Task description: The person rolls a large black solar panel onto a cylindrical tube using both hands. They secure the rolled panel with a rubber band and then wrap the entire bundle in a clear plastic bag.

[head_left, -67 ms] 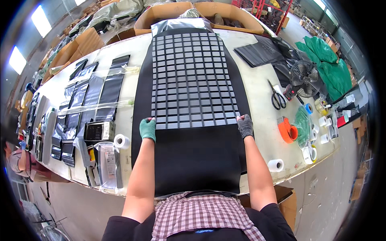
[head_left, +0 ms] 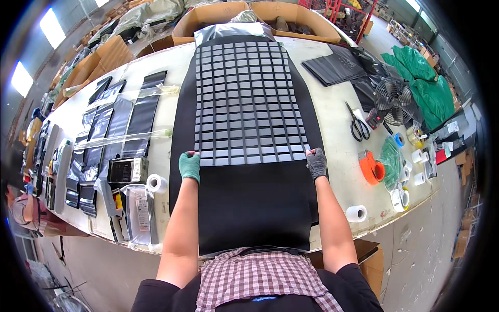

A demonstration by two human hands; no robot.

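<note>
A sheet of grey rectangles set in a black grid lies flat along the middle of the table, on top of black sheet material. My left hand, in a green glove with bare fingertips, pinches the grid sheet's near left corner. At its near right corner my right hand, in a dark grey glove, pinches the edge in the same way. Below the hands the black material hangs over the table's front edge toward my checked apron.
Scissors, a fan, an orange tape dispenser and a white roll sit on the right. Packed black strips, another white roll and a clear-wrapped box occupy the left. Cardboard boxes stand beyond the far edge.
Both hands keep their pinch on the corners. The grid sheet's near edge and my left hand have shifted very slightly left and away from me.
</note>
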